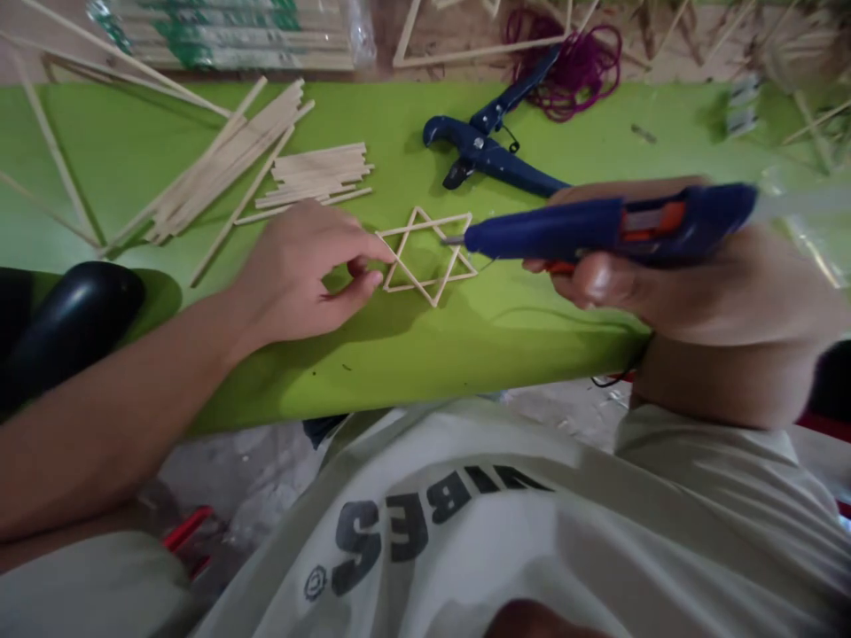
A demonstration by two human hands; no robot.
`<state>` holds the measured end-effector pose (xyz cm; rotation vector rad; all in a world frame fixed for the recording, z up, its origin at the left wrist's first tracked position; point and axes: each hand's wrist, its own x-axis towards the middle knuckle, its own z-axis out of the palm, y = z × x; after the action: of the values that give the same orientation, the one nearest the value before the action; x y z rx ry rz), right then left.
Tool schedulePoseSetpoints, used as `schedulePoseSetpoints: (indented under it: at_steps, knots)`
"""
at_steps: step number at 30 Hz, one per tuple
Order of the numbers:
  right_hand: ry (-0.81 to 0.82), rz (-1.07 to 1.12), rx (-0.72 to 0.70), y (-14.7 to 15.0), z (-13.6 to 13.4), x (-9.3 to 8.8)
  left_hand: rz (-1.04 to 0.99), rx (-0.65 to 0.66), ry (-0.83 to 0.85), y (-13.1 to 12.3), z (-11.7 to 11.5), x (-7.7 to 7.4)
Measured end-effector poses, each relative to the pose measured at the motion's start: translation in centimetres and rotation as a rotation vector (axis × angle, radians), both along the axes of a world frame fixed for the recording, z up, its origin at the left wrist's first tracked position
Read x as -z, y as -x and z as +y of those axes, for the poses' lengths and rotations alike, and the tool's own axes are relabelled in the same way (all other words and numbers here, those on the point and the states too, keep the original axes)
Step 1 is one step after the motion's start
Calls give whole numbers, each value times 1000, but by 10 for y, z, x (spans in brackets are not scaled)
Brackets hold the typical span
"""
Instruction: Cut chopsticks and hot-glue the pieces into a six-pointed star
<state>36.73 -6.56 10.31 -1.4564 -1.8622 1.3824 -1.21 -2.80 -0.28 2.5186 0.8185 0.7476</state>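
A six-pointed star of thin wooden sticks [440, 280] lies flat on the green tabletop. My left hand [312, 266] is at its left side, fingers curled, with the index finger and thumb closed at the star's left edge. In my right hand [618, 288] is a blue hot glue gun [545, 228] with an orange trigger, my fingers wrapped around its handle. The gun's metal nozzle points left, at or just above the star's upper right part; contact is unclear. A clear glue stick trails from its rear.
Blue pipe cutters [492, 155] lie open behind the star, near a tangle of purple cord [585, 75]. Long sticks [219, 164] and shorter cut sticks [319, 170] are piled at left. Plastic-wrapped packs [245, 35] lie at the back. A black rounded object [86, 310] sits at the left edge.
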Motion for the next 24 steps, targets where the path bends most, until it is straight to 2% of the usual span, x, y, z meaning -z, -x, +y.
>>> schedulePoseSetpoints:
  at_steps: [3,6,11,18,24]
  knots:
    - [73,4,-147,9,2,0,-11,131,-69,2,8,4]
    - [102,-27,-156,16,5,3,-45,180,-59,2,10,7]
    - [129,-5,-109,23,7,13,31,132,41,1,6,4]
    - [182,-44,-67,32,6,17,-15,104,-16,0,3,4]
    - [184,-95,-52,30,5,22,-57,67,16,-3,-2,1]
